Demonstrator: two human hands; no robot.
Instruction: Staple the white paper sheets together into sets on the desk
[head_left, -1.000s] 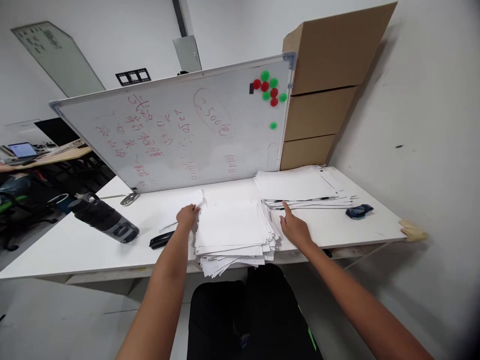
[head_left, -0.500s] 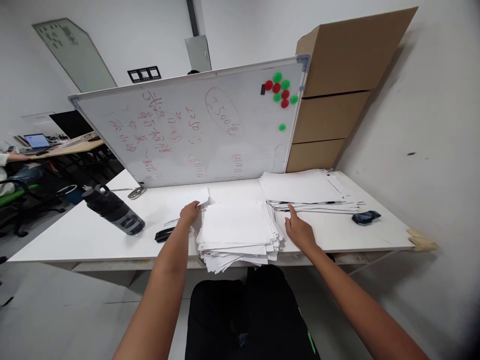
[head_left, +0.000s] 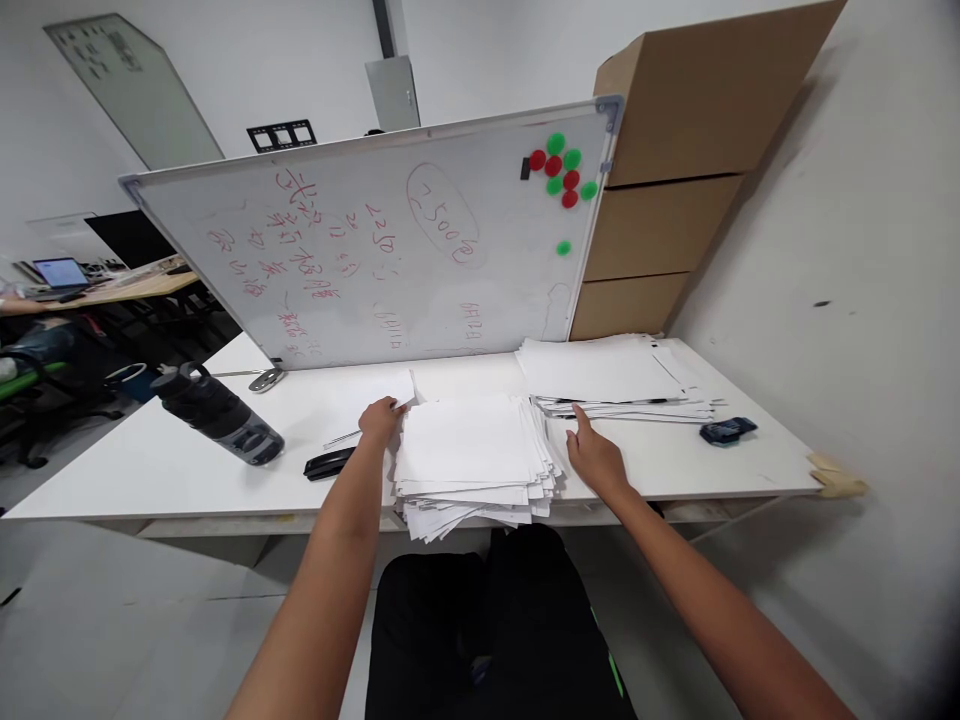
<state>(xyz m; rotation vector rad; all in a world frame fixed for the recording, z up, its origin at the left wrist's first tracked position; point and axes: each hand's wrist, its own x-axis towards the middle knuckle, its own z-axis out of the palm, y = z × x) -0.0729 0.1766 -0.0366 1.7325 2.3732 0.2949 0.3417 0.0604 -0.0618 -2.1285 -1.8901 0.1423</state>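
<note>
A thick, uneven stack of white paper lies on the white table right in front of me, overhanging the front edge. My left hand rests at the stack's far left corner, fingers curled on a sheet's edge. My right hand is on the table to the right of the stack, index finger stretched toward a second, flatter pile of paper at the back right.
A whiteboard with red writing and magnets leans at the back of the table beside stacked cardboard boxes. A dark bottle lies at the left, a black stapler near my left hand, a small dark object at the right.
Both hands stay almost where they were on either side of the stack. Only the camera's view has shifted slightly.
</note>
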